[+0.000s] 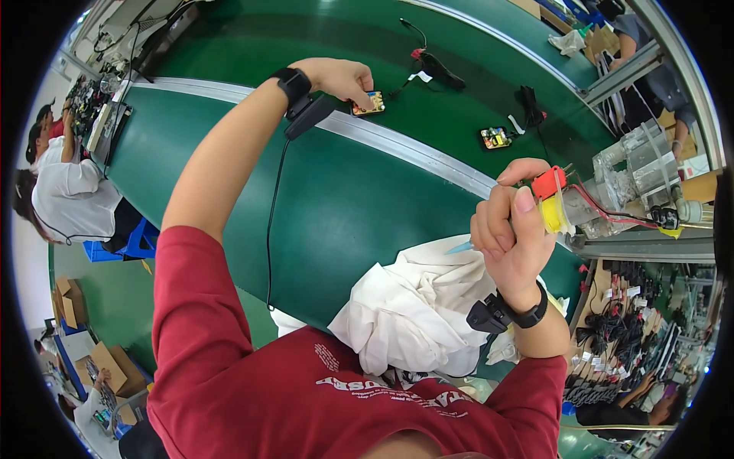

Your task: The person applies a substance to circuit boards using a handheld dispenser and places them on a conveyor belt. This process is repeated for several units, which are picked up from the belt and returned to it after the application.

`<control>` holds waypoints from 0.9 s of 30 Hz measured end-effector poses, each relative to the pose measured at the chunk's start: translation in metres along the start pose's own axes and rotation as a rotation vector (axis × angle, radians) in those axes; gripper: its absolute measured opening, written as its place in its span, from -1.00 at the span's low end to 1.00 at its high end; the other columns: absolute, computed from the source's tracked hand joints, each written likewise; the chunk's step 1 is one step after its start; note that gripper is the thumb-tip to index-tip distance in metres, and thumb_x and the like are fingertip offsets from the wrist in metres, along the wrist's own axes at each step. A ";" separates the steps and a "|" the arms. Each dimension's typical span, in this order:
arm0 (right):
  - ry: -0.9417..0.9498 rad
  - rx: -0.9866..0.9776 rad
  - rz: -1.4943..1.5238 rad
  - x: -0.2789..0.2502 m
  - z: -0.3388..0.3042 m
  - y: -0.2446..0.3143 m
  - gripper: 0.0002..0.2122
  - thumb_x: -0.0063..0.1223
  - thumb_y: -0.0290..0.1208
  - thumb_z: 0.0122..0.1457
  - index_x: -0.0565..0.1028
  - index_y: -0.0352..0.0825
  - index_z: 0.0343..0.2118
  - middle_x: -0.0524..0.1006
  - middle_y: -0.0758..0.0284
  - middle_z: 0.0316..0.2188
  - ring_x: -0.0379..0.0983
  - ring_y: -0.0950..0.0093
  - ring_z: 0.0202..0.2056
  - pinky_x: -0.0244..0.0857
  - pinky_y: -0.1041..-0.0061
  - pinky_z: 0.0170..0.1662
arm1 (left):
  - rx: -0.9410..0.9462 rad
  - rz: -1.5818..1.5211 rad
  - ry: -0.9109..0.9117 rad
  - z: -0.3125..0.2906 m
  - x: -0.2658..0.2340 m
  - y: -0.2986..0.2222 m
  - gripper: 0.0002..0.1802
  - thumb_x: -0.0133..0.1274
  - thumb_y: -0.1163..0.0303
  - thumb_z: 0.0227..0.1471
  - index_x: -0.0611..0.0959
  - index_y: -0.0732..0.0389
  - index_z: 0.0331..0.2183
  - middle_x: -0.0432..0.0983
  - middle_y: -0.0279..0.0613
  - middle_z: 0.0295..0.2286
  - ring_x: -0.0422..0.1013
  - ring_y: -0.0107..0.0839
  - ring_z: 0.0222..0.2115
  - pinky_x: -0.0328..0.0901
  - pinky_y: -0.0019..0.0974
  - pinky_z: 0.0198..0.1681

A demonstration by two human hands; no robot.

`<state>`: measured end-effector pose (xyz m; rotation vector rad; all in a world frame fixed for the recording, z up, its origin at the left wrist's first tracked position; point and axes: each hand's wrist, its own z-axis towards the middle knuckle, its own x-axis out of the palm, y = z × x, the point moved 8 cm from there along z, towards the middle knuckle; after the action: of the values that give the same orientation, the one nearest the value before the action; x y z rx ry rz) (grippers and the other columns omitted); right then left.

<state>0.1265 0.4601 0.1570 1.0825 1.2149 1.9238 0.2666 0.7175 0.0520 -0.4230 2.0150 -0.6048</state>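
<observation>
Over the far green belt, my left hand (336,78) is closed, its fingertips at the left edge of a small circuit board (370,103) with yellow parts. My right hand (511,229) is curled at the right, the pale blue pointed tip (460,248) of a slim tool sticking out of its fist; the rest of the tool is hidden. Right beside its thumb and forefinger are a red block (549,183) and a yellow piece (553,215), fixed to a clear bracket with wires. Whether the fingers touch them is unclear.
A second circuit board (495,138) and a black cable bundle (527,107) lie on the belt, with a black corded piece (442,70) farther back. A metal rail (413,151) edges the belt. White cloth (413,306) is bunched before me. Co-workers sit at left.
</observation>
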 end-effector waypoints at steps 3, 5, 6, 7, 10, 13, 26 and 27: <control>-0.009 -0.003 0.005 -0.001 0.000 0.000 -0.76 -0.21 -0.24 0.30 0.23 -0.34 -0.20 0.06 0.54 -0.81 -0.09 0.75 -0.82 -0.15 0.67 -0.76 | -0.007 -0.020 0.085 -0.003 0.005 -0.019 -0.59 0.21 0.31 -0.11 0.49 0.36 -0.25 0.53 -0.18 -0.37 0.46 -0.46 -0.36 0.33 -0.43 -0.20; 0.001 -0.001 -0.001 -0.001 -0.001 0.001 -0.77 -0.22 -0.24 0.30 0.23 -0.34 -0.20 0.06 0.54 -0.81 -0.09 0.75 -0.82 -0.14 0.67 -0.76 | -0.020 -0.069 0.255 -0.006 0.021 -0.026 -0.65 0.16 0.34 -0.07 0.49 0.34 -0.26 0.52 -0.21 -0.36 0.46 -0.52 -0.35 0.35 -0.47 -0.23; 0.017 0.002 -0.007 0.001 -0.001 0.001 -0.77 -0.23 -0.25 0.30 0.23 -0.34 -0.20 0.06 0.54 -0.81 -0.10 0.75 -0.82 -0.14 0.67 -0.76 | -0.020 -0.066 0.259 -0.010 0.027 -0.026 -0.65 0.16 0.34 -0.07 0.49 0.34 -0.26 0.52 -0.21 -0.36 0.46 -0.52 -0.35 0.35 -0.47 -0.23; 0.012 0.002 -0.004 0.002 0.000 0.002 -0.77 -0.23 -0.25 0.30 0.23 -0.34 -0.20 0.06 0.54 -0.81 -0.10 0.75 -0.82 -0.14 0.67 -0.76 | 0.060 -0.369 0.177 -0.014 0.027 -0.034 -0.68 0.13 0.35 -0.03 0.50 0.34 -0.25 0.52 -0.22 -0.36 0.46 -0.54 -0.35 0.36 -0.47 -0.24; -0.065 0.012 -0.040 -0.009 0.003 0.003 -0.78 -0.25 -0.25 0.31 0.24 -0.34 -0.21 0.05 0.55 -0.81 -0.11 0.74 -0.83 -0.13 0.66 -0.75 | 0.179 -0.938 0.138 -0.030 0.052 -0.064 -0.72 0.04 0.36 0.08 0.49 0.31 -0.18 0.53 -0.19 -0.27 0.48 -0.50 -0.30 0.42 -0.41 -0.22; -0.104 0.014 -0.080 -0.016 0.009 0.013 -0.76 -0.25 -0.22 0.32 0.24 -0.34 -0.21 0.04 0.56 -0.82 -0.11 0.75 -0.83 -0.13 0.66 -0.75 | 0.180 -1.228 0.253 -0.059 0.111 -0.094 -0.69 0.00 0.37 0.11 0.47 0.31 -0.12 0.52 -0.11 -0.21 0.49 -0.40 -0.23 0.43 -0.36 -0.12; -0.098 0.045 -0.070 -0.008 0.027 0.013 -0.73 -0.39 -0.16 0.35 0.23 -0.30 -0.20 0.08 0.58 -0.80 -0.09 0.75 -0.81 -0.11 0.71 -0.70 | 0.188 -1.454 0.250 -0.111 0.215 -0.135 -0.61 0.02 0.47 0.12 0.38 0.39 -0.03 0.52 -0.22 -0.21 0.45 -0.57 -0.24 0.37 -0.46 -0.14; -0.093 0.061 -0.071 -0.006 0.027 0.011 -0.73 -0.39 -0.16 0.35 0.23 -0.29 -0.20 0.09 0.57 -0.79 -0.08 0.75 -0.81 -0.11 0.71 -0.69 | 0.181 -1.463 0.252 -0.112 0.216 -0.133 -0.61 0.02 0.47 0.12 0.38 0.39 -0.03 0.52 -0.22 -0.21 0.45 -0.57 -0.24 0.37 -0.46 -0.14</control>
<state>0.1520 0.4618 0.1714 1.1315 1.2507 1.7738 0.0709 0.5230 0.0239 -1.7919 1.5446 -1.7306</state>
